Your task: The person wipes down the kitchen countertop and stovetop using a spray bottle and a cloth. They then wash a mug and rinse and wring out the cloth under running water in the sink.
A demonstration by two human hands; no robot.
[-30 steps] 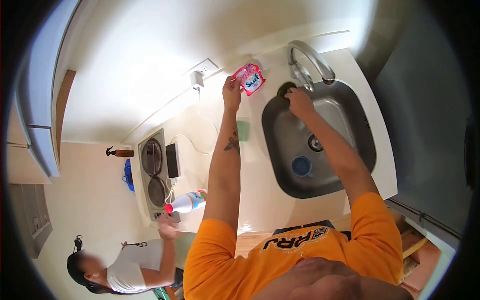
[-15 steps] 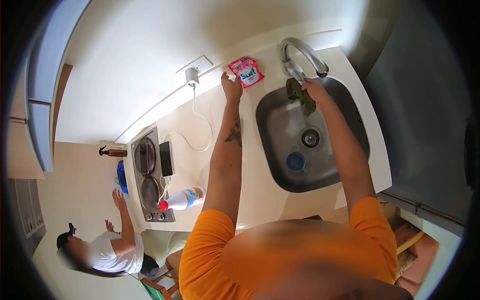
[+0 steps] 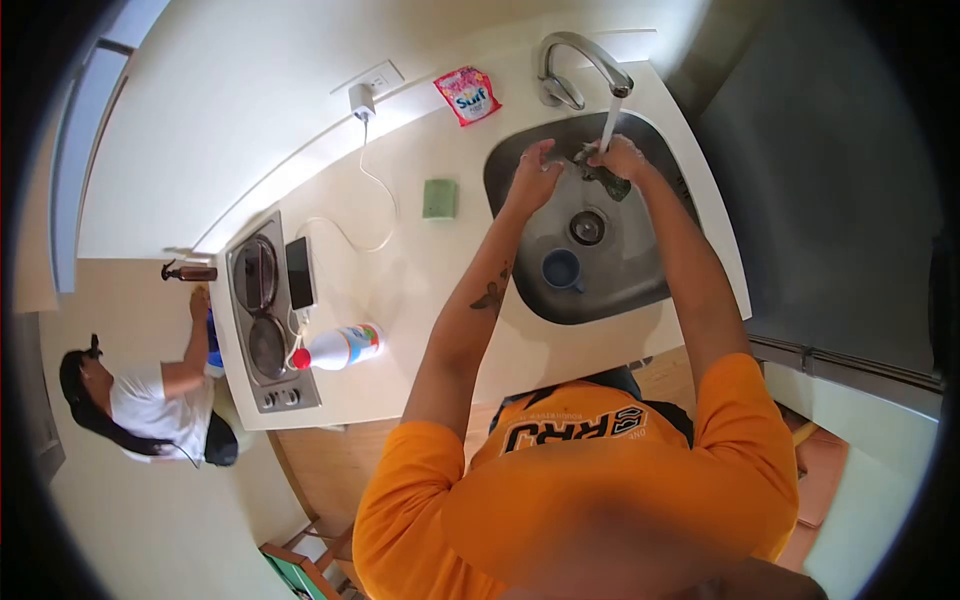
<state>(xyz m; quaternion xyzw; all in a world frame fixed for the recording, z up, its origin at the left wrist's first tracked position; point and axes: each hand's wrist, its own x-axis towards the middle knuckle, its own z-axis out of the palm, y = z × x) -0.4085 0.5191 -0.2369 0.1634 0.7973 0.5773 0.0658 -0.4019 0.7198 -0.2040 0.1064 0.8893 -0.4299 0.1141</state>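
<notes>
Water runs from the faucet [image 3: 590,50] into the steel sink [image 3: 530,292]. Under the stream, my right hand [image 3: 624,160] grips a dark green cloth [image 3: 612,185], which hangs down wet over the basin. My left hand [image 3: 536,178] is over the left side of the sink, fingers apart and nothing in them, a short way left of the cloth. A blue mug [image 3: 562,268] sits on the sink bottom near the drain [image 3: 587,228].
On the counter [image 3: 400,290] lie a green sponge [image 3: 440,199], a Surf detergent packet [image 3: 467,95] and a white bottle with a red cap [image 3: 342,347]. A phone [image 3: 299,272] with a cable lies beside the cooktop [image 3: 267,346]. Another person [image 3: 165,400] stands at the far left.
My left hand has moved from beside the detergent packet to over the sink. Water now runs from the faucet onto the cloth. The green sponge has come into view, and the other person's arm has moved.
</notes>
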